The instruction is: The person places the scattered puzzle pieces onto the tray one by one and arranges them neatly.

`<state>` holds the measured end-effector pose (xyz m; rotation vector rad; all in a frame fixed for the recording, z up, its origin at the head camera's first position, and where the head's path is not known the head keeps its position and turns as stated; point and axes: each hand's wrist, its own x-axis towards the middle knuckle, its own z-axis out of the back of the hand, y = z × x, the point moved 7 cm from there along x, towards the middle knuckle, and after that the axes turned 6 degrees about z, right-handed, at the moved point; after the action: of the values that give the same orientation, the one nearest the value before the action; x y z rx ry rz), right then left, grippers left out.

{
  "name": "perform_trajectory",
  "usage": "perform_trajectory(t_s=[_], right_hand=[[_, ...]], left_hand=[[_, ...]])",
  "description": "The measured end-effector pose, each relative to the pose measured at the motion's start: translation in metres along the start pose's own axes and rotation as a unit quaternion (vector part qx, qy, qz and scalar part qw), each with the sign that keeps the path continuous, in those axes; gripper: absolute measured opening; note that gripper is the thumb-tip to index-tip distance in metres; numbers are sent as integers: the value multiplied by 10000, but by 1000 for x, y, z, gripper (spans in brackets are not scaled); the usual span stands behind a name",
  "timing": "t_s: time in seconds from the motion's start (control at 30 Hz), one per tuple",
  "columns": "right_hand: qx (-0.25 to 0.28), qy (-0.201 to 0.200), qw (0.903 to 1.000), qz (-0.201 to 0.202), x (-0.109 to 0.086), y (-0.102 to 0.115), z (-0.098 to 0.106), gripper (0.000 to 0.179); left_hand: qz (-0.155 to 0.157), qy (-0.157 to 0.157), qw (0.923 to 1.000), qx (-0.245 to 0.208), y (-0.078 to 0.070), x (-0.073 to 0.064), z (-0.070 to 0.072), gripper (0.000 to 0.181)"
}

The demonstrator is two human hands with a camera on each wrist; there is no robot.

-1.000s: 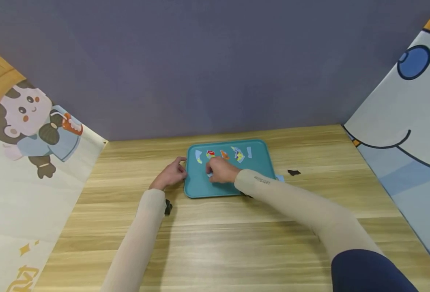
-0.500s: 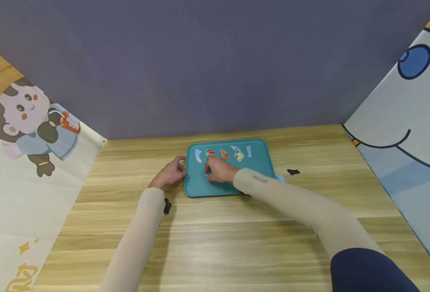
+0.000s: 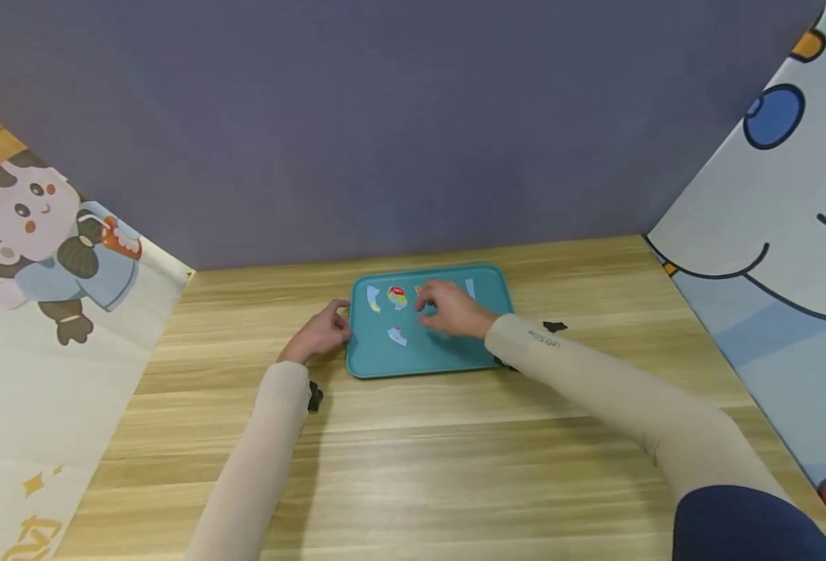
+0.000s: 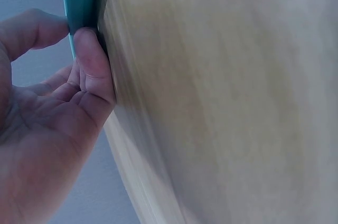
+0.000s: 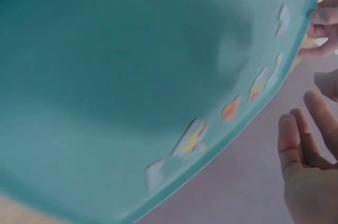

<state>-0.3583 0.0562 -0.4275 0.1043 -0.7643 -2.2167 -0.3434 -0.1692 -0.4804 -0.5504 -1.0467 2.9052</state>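
Note:
A teal tray (image 3: 427,363) lies on the wooden table, bearing several flat printed puzzle-like pieces. My left hand (image 3: 322,333) grips the tray's left rim, its fingertips at the edge in the left wrist view. Over the tray's back middle hovers my right hand (image 3: 455,308), fingers loosely bent and apart, with nothing between them. Along the back lie a pale blue piece (image 3: 374,299), a red and yellow piece (image 3: 397,297), an orange piece (image 5: 231,110), a yellow and purple piece (image 5: 191,138) and a pale strip (image 3: 471,287). Nearer the front sits another pale blue piece (image 3: 397,336).
To the tray's right, a small dark scrap (image 3: 555,326) lies on the table (image 3: 413,467). A grey-purple wall (image 3: 413,132) stands behind, with cartoon-printed panels on the left and right sides.
My right hand has let go of the pale blue piece at the front and moved right and back. That piece now shows uncovered. The left hand stays at the tray's rim.

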Motion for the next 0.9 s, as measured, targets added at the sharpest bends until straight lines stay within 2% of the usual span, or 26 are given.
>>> perform_trajectory(t_s=[0.13,0.37,0.5,0.63,0.9], right_hand=[[50,-185,9998,-29,-13,-12,16,19],[166,-90,9992,-362,-38,-37,54,22],[175,-46,9992,-370,-57,-50,68,24],[36,34,9994,-340,-80,-60,75,28],[-137,168,9990,-399,-118,-81,70,38]], left_hand=[[28,-18,10000,1,2,0,0,63],[-42,4,10000,23,3,1,0,62],[-76,15,10000,57,1,1,1,62],[-54,26,10000,69,2,2,0,62],[-33,-17,10000,88,2,2,-1,61]])
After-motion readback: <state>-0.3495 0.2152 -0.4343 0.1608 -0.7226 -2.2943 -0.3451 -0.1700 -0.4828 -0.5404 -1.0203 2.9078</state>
